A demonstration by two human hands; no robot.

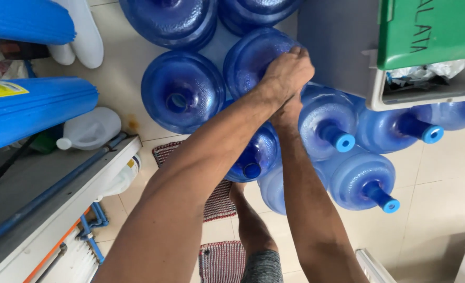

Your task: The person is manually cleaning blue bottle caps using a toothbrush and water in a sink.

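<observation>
1. Standing on the tiled floor (442, 173), blue water jugs (182, 97) crowd from 9 to 3 o'clock.
2. A grey bin (337, 47) with a green lid (431, 29) sits at 2 o'clock.
3. The left hand (287, 71) clamps its grip over one jug (248, 57) at 12 o'clock.
4. The right hand (289, 112) lies beneath it, mostly hidden; I cannot tell its grip.

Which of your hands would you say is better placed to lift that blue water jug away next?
Probably the left hand: it grips the top of the blue jug, while the right hand is mostly hidden beneath it.
</observation>
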